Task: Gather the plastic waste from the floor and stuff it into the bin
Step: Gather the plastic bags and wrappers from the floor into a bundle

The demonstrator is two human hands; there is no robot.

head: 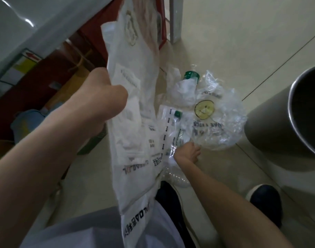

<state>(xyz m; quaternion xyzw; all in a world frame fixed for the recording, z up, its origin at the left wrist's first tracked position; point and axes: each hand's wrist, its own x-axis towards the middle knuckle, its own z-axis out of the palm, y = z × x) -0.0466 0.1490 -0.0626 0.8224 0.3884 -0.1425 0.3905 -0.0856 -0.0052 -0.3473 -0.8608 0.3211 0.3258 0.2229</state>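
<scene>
A pale beige tiled floor [242, 42] fills the room, with red cabinets [92, 36] along the far left. At the right edge stands a round grey metal bin [271, 126], its dark mouth open at the top. On the floor just left of the bin lies a heap of plastic waste: a crumpled clear plastic bag with a yellow smiley face and dark lettering [215, 119], a scrunched white plastic bag [183, 90] beyond it, and two bottles with green caps, one at the far side of the heap [191, 76] and one in the middle [178, 114]. The person's left hand [106, 97] is raised and closed in a fist around a long white plastic bag with black printed text [133, 140], which hangs down in front of them. The right hand [187, 153] reaches down to the near edge of the heap, fingers curled onto the clear plastic there. Two dark shoes [265, 199] stand nearby.
</scene>
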